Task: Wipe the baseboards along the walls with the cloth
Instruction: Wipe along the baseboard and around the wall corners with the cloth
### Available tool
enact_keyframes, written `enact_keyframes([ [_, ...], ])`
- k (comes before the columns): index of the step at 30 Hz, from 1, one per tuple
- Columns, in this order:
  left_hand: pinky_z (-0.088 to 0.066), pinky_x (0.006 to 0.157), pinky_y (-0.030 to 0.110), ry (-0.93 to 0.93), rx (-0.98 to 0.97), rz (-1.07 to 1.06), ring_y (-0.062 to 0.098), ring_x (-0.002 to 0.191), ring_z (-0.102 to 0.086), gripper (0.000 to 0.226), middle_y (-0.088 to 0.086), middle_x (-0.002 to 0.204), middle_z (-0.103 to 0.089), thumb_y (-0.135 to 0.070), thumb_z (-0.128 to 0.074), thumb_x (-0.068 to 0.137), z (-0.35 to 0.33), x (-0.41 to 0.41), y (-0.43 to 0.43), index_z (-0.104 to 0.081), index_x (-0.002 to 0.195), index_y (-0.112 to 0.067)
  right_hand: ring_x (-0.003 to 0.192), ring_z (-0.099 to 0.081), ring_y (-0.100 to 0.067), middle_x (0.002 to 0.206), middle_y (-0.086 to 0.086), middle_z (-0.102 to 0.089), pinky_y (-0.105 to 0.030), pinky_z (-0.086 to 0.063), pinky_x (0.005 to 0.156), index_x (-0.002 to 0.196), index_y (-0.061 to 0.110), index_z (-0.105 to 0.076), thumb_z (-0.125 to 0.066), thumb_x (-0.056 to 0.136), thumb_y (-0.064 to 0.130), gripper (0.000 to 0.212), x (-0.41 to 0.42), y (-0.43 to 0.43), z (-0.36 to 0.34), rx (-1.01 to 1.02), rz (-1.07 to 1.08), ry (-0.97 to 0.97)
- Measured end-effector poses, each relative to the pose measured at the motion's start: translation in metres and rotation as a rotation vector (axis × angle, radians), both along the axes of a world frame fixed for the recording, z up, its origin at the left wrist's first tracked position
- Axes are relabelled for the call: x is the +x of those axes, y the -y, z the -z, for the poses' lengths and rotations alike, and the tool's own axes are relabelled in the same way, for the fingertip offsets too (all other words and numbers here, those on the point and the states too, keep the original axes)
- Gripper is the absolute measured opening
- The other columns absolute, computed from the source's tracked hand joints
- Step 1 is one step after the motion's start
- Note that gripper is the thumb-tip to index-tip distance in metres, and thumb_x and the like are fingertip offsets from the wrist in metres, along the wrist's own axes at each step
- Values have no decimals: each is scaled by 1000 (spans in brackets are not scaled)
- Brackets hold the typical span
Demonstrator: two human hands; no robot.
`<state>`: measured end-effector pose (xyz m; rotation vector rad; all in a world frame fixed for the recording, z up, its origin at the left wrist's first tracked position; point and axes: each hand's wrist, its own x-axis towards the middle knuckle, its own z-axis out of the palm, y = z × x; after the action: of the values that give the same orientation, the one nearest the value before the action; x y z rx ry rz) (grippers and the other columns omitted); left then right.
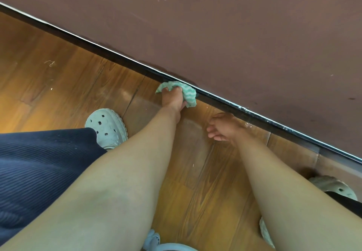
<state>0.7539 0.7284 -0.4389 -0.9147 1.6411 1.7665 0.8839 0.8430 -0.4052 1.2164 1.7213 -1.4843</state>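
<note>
A dark baseboard (pixel 244 111) runs diagonally from the upper left to the lower right, under a brown wall (pixel 235 25). My left hand (pixel 173 99) grips a crumpled green and white cloth (pixel 189 93) and holds it against the baseboard near the middle of the view. My right hand (pixel 223 128) hangs just above the wooden floor beside the baseboard, to the right of the cloth, its fingers loosely curled and holding nothing.
Wooden plank floor (pixel 68 78) spreads to the left, with small bits of debris (pixel 50 63) on it. My pale clog (pixel 106 126) stands left of my left arm, and another clog (pixel 333 187) shows at the right edge. White specks dot the baseboard's top edge (pixel 282 126).
</note>
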Motion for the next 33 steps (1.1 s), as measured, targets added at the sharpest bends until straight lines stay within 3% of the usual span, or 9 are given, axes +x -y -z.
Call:
enact_keyframes([
  [3, -61, 83, 36, 14, 56, -4, 25, 107, -64, 47, 9, 131, -58, -12, -51, 99, 0, 12, -5, -44, 145, -17, 81, -70, -22, 99, -10, -72, -34, -58, 80, 111, 17, -59, -53, 100, 23, 14, 0, 2, 2, -1, -8, 7],
  [6, -61, 89, 43, -49, -63, -39, 26, 97, -65, 42, 11, 128, -62, -14, -52, 98, 2, 0, -5, -51, 139, -14, 81, -70, -22, 99, -10, -72, -34, -57, 80, 111, 17, -59, -53, 100, 23, 14, 0, 1, 2, -9, -20, 3],
  [9, -58, 94, 42, -46, -109, -33, 25, 99, -62, 48, 6, 127, -58, -19, -52, 98, 2, -8, -3, -45, 145, -18, 82, -70, -23, 100, -10, -72, -35, -57, 83, 108, 18, -59, -52, 101, 22, 11, 0, -5, -1, -2, -19, -6],
  [13, -63, 74, 34, -9, -26, 52, 16, 84, -62, 35, 9, 112, -60, -9, -51, 98, -4, 10, -10, -53, 133, -12, 72, -69, -20, 89, -6, -71, -32, -57, 75, 115, 16, -61, -52, 100, 22, 18, 3, -12, 1, 21, 8, 3],
  [16, -63, 65, 30, 74, 71, 192, 21, 89, -65, 25, 15, 110, -64, -8, -55, 97, -5, 37, -24, -61, 122, -4, 68, -68, -19, 87, -6, -71, -31, -56, 75, 120, 17, -61, -53, 99, 23, 22, 5, -14, 2, 28, 14, 12],
  [22, -62, 78, 39, -46, 18, 67, 15, 76, -62, 14, 5, 90, -59, -7, -55, 96, -2, 32, -33, -56, 110, -9, 68, -68, -19, 89, -6, -72, -30, -56, 73, 117, 18, -61, -51, 100, 21, 20, 13, -21, -3, 37, 12, 9],
  [27, -60, 87, 40, -46, -41, 64, 13, 75, -59, 14, 1, 91, -56, -12, -52, 99, 0, 24, -28, -50, 113, -14, 67, -68, -18, 89, -7, -72, -33, -57, 77, 116, 17, -61, -49, 100, 19, 20, 23, -31, -2, 52, 28, 24],
  [31, -62, 68, 33, 39, 47, 149, 26, 101, -65, 27, 15, 118, -60, -13, -54, 99, -4, 36, -34, -54, 125, -4, 66, -68, -19, 91, -8, -72, -30, -56, 73, 119, 16, -62, -48, 100, 19, 23, 24, -30, -1, 61, 29, 20],
  [33, -62, 63, 31, 53, 55, 193, 30, 106, -65, 25, 19, 122, -60, -11, -55, 99, -6, 41, -38, -56, 122, -3, 66, -69, -18, 91, -8, -73, -31, -57, 73, 120, 16, -61, -49, 100, 21, 24, 24, -29, 0, 62, 13, 22],
])
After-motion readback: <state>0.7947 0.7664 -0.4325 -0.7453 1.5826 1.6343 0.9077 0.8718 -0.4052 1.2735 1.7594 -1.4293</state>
